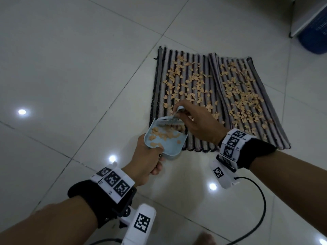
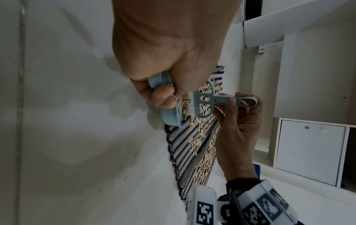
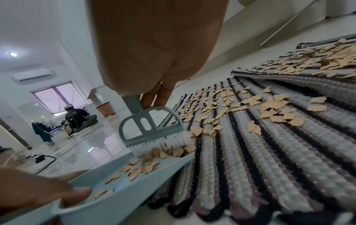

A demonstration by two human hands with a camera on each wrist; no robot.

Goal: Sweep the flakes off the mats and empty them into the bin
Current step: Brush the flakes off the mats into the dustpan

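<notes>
**Flakes going into the pan at the near edge of the left mat**

The left hand holds the light-blue dustpan by its handle, its grip clamped round it with the thumb lying on the pan's back rim. The pan's open lip rests on the near left part of the left mat, tilted low, which seems meant to let flakes slide in without catching on the ribbed weave. The right hand pinches the handle of a small grey-blue brush, fingers closed on it. The white bristles stand at the pan's lip, touching a clump of flakes there, so the stroke looks aimed towards the person and into the pan.

The flakes are small, flat, tan, irregular chips, thin and light. They are likely to skip or scatter under a hard stroke. A small heap already lies in the pan, mostly towards its lip and left side. Far more remain spread over both mats: across the middle and far part of the left mat, and all along the right mat, which overlaps the left one's right edge. Both mats are ribbed in grey, black and dull purple stripes, and lie on a glossy tiled floor.

The bin, dark blue, stands at the far right, well apart from the mats. Judged so, sweeping is at an early stage and no emptying is due yet.
</notes>
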